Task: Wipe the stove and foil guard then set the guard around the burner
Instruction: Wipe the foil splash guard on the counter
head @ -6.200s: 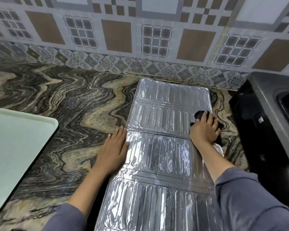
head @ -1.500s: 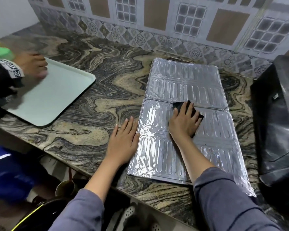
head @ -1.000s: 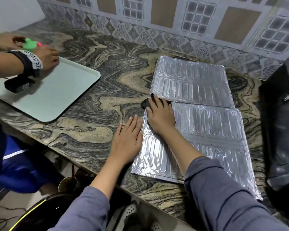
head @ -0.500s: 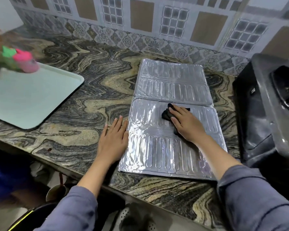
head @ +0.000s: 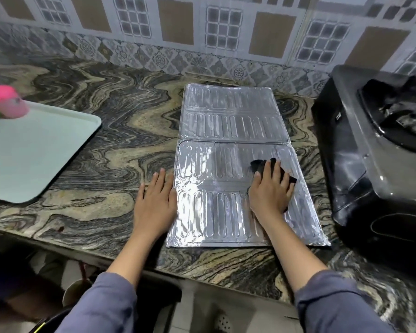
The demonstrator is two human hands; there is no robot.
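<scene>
marbled counter [head: 101, 131] under tiled wall; guard [head: 228, 121] lies flat, 2 panels showing; my right hand [head: 270, 191] presses flat on the cloth [head: 258, 165] on the near panel, mid-wipe; left hand [head: 155, 200] splayed open, empty, at its left edge; guard not yet stood around the burner [head: 404, 118]; stove [head: 370, 150] just right; tray [head: 34, 152] well left.

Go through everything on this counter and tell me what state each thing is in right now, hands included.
Foil guard: unfolded, lying flat on the counter, not around the burner.
Black cloth: pressed on the guard's near panel under the right hand.
Right hand: flat on the cloth.
Left hand: flat on the counter, at the guard's left edge.
Stove: burner unlit, no guard around it.
Tray: lying flat.
</scene>
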